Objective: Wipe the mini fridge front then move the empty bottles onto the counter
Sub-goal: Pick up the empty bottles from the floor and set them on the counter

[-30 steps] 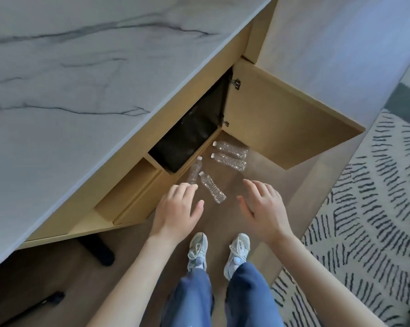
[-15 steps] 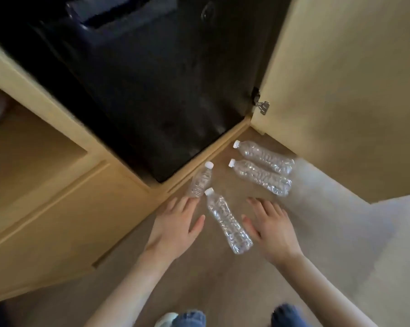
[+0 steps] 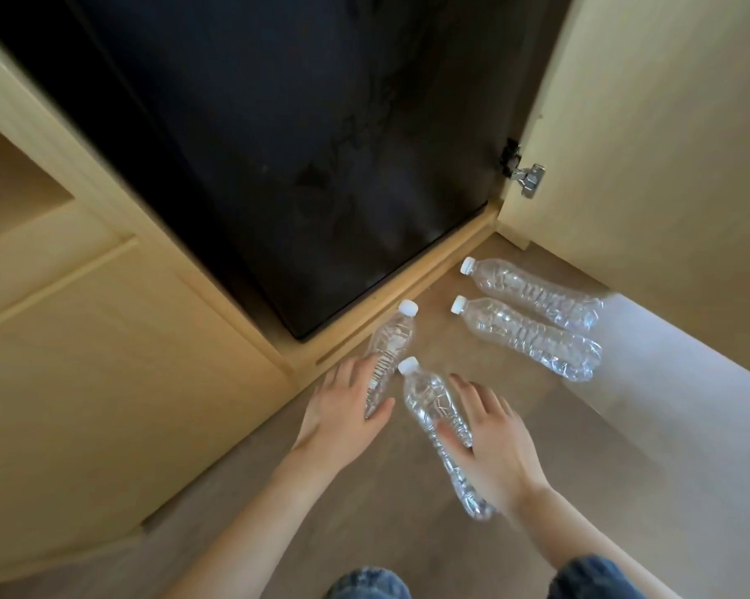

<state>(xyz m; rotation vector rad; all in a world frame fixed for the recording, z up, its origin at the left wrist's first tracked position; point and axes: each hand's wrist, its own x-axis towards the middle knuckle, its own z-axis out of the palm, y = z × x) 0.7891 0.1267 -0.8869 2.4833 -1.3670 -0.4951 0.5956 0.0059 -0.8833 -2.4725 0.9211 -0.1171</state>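
Note:
Several empty clear plastic bottles with white caps lie on the wooden floor in front of the black mini fridge [image 3: 300, 144]. My left hand [image 3: 343, 415] reaches flat over the base of the leftmost bottle [image 3: 392, 339], fingers straight. My right hand [image 3: 492, 443] lies with spread fingers beside and partly over the nearest bottle [image 3: 429, 404], its thumb on the bottle's side. Two more bottles [image 3: 524, 335] [image 3: 533, 291] lie side by side further right, untouched.
The fridge sits inside a light wooden cabinet [image 3: 105, 361] whose door [image 3: 667, 144] stands open on the right, with a metal hinge [image 3: 526, 177]. An open shelf nook [image 3: 14, 196] is at the left. My knees in jeans [image 3: 367, 583] show at the bottom edge.
The view has dropped from above the marble counter down close to the floor. Both hands have moved forward onto the two nearest bottles.

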